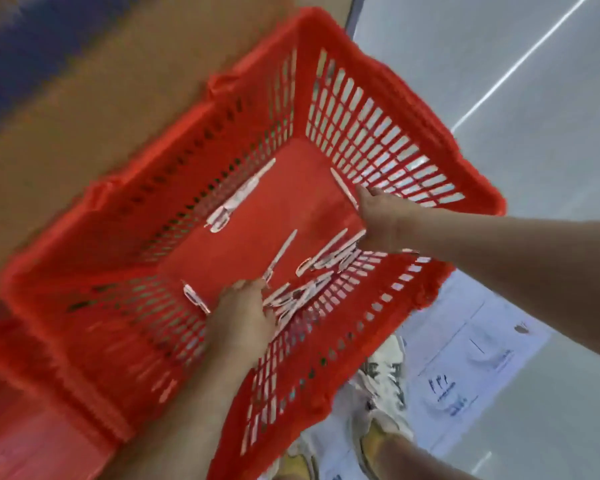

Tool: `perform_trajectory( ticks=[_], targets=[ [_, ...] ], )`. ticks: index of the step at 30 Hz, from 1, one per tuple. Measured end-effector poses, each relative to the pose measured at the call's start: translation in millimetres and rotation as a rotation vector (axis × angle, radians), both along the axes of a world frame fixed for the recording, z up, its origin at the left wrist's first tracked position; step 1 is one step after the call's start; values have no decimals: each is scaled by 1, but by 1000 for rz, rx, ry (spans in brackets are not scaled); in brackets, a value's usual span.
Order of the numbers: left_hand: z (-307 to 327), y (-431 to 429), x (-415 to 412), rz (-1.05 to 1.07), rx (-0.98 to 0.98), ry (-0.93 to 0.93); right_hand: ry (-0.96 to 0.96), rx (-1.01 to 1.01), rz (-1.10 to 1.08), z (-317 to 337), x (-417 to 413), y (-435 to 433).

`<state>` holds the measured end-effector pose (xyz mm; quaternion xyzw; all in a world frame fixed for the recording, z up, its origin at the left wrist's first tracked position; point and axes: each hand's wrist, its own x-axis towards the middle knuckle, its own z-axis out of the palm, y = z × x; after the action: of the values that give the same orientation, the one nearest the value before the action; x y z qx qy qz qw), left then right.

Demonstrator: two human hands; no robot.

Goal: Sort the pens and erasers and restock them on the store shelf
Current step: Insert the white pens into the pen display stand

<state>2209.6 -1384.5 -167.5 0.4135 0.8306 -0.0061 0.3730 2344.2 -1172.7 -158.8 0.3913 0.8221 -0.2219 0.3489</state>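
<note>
A red plastic basket [388,98] with slotted walls fills the view, tilted, and both my hands are inside it. Several white pens lie on its floor: a pair near the far-left wall [238,199] and a single one in the middle [281,252]. My right hand [383,220] is closed on white pens; one sticks up past the fingers [342,187] and a bunch fans out below the palm [333,254]. My left hand [241,318] curls down over a cluster of pens [298,296] by the near wall. Another pen [194,299] pokes out at its left. No erasers are visible.
Brown cardboard [84,116] lies behind the basket at the left. A second red basket or lid [21,393] sits at the lower left. Below the basket are my shoes [385,382], a printed floor mat [465,368] and pale floor.
</note>
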Motion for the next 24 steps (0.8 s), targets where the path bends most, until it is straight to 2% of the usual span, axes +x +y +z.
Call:
perform_trajectory(
  ticks=[3, 7, 11, 16, 20, 24],
  targets=[
    [-53, -1, -8, 12, -108, 29, -76, 35, 113, -42, -8, 1],
    [-86, -10, -3, -125, -154, 109, -155, 72, 64, -79, -20, 0],
    [-95, -18, -1, -105, -61, 102, -11, 184, 68, -99, -24, -9],
    [-100, -18, -10, -14, 17, 147, 181, 136, 284, -104, -29, -24],
    [-103, 6, -14, -172, 24, 168, 255, 132, 433, -101, -42, -36],
    [-98, 27, -18, -298, -38, 194, 235, 175, 436, -101, -54, -46]
  ],
)
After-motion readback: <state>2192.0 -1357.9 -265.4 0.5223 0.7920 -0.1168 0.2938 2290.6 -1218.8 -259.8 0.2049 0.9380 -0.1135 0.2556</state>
